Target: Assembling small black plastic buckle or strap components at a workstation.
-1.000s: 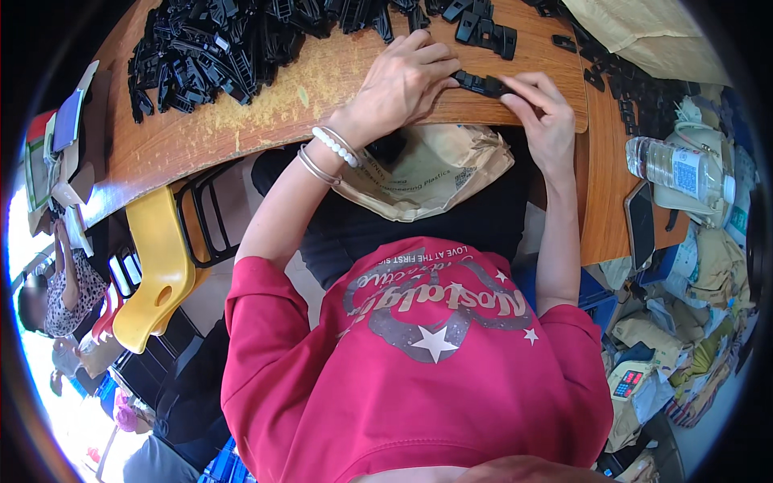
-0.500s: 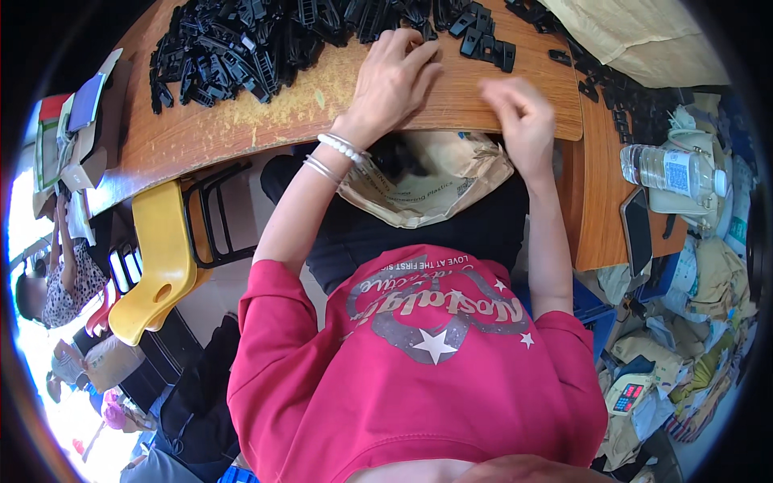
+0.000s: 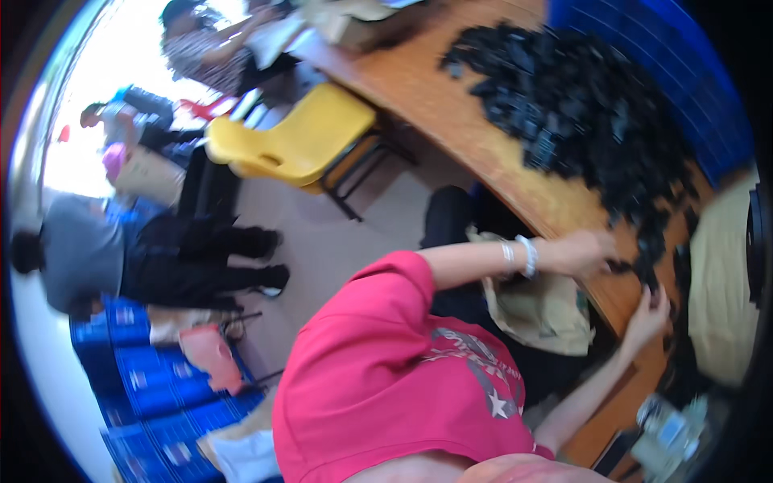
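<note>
My left hand (image 3: pixel 586 253), with white bracelets at the wrist, is over the table edge, its fingers closed on a small black plastic part (image 3: pixel 619 266). Beside it, my right hand (image 3: pixel 649 315) pinches another black plastic part (image 3: pixel 650 278) at the near end of the heap. That large heap of black plastic parts (image 3: pixel 572 105) spreads over the wooden table (image 3: pixel 515 181). Below my left wrist, an open brown paper bag (image 3: pixel 539 318) rests at my lap. Motion blur hides the parts' finer shape.
A blue crate (image 3: pixel 660 64) borders the heap. Brown paper sacking (image 3: pixel 721 282) and a clear bottle (image 3: pixel 668 431) are on the right. A yellow chair (image 3: pixel 314 133) stands left of the table. A person in grey (image 3: pixel 84 253) and stacked blue crates (image 3: pixel 157 378) are farther left.
The view has swung left and tilted. My right hand, empty-looking and raised before, now pinches a part on the table. My left hand has come close beside it with a part.
</note>
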### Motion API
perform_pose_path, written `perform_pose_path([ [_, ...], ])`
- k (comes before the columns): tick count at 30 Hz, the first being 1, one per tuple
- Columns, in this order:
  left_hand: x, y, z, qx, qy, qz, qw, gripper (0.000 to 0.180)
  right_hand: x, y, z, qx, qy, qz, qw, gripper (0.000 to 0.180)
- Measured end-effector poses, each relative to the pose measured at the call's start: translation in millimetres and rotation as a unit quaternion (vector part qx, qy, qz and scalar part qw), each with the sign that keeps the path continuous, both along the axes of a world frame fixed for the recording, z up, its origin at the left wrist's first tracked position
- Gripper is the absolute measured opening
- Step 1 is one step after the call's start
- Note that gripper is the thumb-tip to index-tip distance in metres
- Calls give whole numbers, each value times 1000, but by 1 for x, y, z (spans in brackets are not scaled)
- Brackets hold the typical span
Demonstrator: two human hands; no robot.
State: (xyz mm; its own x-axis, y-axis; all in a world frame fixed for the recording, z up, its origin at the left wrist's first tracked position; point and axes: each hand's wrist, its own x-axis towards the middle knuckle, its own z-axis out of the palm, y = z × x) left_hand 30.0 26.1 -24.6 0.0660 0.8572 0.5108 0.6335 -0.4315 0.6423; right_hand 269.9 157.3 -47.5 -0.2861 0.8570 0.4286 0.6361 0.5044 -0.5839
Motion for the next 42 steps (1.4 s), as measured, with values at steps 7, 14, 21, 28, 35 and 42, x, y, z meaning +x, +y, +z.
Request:
perform_pose_path([
  [7,5,5,-6,30,-24,54,998,28,-9,-14,8,2,140,34,990,30],
  [14,10,15,-16,59,33,-4,998,24,-13,-46,35,-58,-33,163,984,26],
  [21,3,0,-6,47,85,16,995,19,-17,-62,39,-95,15,147,984,24],
  [28,-8,-2,18,2,47,-20,999,18,-32,-76,60,-137,102,194,966,20],
  [35,3,-1,19,-4,31,-48,998,23,-46,-82,50,-55,84,179,979,22],
  [42,-23,4,32,-13,60,-15,998,23,-40,-95,51,-73,126,188,971,13],
])
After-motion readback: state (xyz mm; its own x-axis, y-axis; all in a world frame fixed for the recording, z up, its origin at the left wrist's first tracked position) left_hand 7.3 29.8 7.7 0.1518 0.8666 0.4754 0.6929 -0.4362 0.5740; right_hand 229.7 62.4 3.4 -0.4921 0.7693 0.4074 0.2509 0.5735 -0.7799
